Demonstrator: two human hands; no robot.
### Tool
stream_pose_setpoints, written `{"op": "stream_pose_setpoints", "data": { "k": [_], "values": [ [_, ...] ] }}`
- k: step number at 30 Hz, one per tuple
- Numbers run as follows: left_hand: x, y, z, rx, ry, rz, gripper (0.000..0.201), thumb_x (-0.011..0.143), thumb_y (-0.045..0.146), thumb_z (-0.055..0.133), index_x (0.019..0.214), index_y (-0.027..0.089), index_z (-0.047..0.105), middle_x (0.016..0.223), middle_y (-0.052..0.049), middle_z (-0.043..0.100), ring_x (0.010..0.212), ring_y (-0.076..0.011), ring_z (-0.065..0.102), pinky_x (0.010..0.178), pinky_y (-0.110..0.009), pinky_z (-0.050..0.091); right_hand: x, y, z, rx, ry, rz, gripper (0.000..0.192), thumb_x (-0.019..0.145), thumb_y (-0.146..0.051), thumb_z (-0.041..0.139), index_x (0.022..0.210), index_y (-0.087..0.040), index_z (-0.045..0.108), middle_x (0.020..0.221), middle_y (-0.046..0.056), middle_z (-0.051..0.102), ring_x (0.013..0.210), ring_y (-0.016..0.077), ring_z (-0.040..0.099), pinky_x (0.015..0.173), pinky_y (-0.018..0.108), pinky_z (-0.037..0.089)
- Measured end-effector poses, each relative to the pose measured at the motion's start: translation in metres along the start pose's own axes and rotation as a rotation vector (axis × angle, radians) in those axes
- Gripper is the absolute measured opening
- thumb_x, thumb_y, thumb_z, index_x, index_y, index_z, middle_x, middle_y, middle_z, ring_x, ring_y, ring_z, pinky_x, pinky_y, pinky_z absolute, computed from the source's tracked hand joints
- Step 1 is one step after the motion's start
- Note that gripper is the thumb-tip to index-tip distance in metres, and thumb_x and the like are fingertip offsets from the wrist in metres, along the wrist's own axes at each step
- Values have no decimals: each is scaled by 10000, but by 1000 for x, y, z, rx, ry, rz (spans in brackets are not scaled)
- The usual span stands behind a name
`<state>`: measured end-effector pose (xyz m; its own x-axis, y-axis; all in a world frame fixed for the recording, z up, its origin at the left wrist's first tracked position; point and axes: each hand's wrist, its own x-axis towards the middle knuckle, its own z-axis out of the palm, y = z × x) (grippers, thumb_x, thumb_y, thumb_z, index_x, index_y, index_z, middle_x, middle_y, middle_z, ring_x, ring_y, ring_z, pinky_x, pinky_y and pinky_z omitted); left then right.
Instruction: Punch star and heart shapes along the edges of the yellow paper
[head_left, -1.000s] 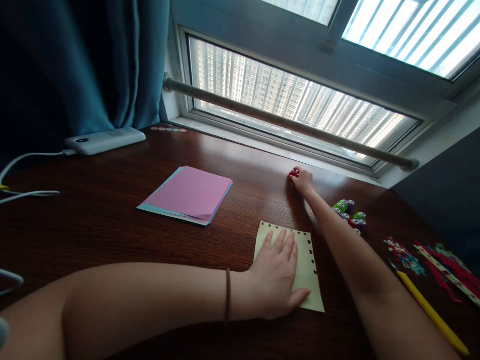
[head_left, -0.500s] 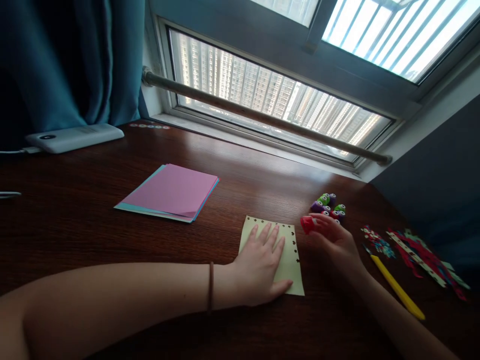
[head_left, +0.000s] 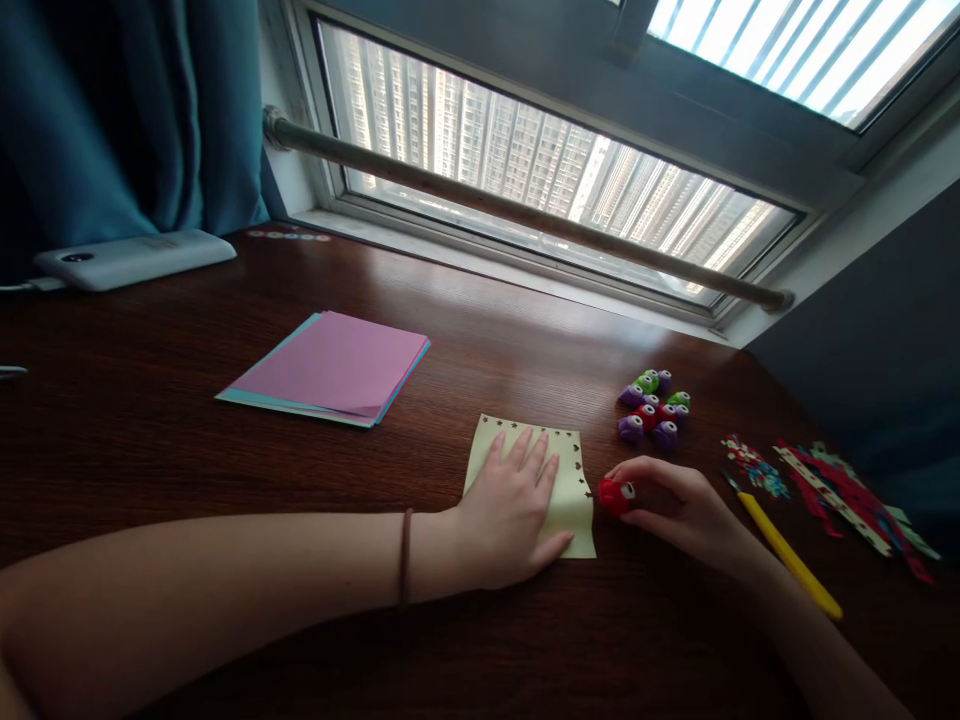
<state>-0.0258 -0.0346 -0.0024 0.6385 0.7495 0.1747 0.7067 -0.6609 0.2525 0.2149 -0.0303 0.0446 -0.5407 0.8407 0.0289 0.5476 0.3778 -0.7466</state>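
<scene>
My left hand (head_left: 504,508) lies flat with spread fingers on a pale yellow sheet of paper (head_left: 570,515). Small star and heart shapes are punched along the sheet's top edge and the upper part of its right edge. Between the thumb and fingers of my right hand (head_left: 679,505) is a small red craft punch (head_left: 615,496), right at the sheet's right edge beside the lowest punched shape. Whether the paper sits inside its slot, I cannot tell. Behind that hand stands a cluster of purple, green and red punches (head_left: 632,429).
A stack of coloured paper (head_left: 330,365), pink on top, lies left. To the right are a yellow-handled craft knife (head_left: 787,555), tiny paper cutouts (head_left: 754,465) and paper strips (head_left: 855,505). At the back left a white power bank (head_left: 139,260) has a cable plugged in.
My right hand has brought the red punch down to the sheet's right edge, and the punch has turned. My left hand stays flat on the paper. The view has shifted slightly.
</scene>
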Motion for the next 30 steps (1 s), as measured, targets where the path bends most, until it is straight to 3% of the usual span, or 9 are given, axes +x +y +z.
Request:
{"op": "stream_pose_setpoints", "data": {
  "k": [6, 14, 30],
  "values": [
    [1, 0, -2, 25, -32, 12, 694, 830, 571, 310, 1328, 89, 308, 1421, -201, 255, 1335, -366, 138, 1068, -549, 109, 0, -3, 5, -74, -76, 1, 248, 759, -148, 617, 1000, -173, 560, 946, 57, 601, 830, 168, 558, 745, 294, 482],
    [2, 0, 1, 20, -40, 6, 708, 825, 593, 299, 1335, 102, 305, 1434, -182, 238, 1336, -367, 133, 1067, -556, 103, -3, -11, 5, -104, -114, 35, 245, 782, -141, 588, 1018, -189, 540, 956, 36, 584, 824, 148, 545, 730, 264, 464],
    [1, -2, 1, -13, -62, -4, 757, 815, 626, 272, 1367, 109, 227, 1455, -182, 171, 1353, -342, 64, 1070, -551, 74, -1, -7, 15, -68, -48, -38, 268, 774, -179, 632, 1028, -196, 547, 957, 53, 585, 846, 166, 557, 753, 280, 478]
  ]
}}
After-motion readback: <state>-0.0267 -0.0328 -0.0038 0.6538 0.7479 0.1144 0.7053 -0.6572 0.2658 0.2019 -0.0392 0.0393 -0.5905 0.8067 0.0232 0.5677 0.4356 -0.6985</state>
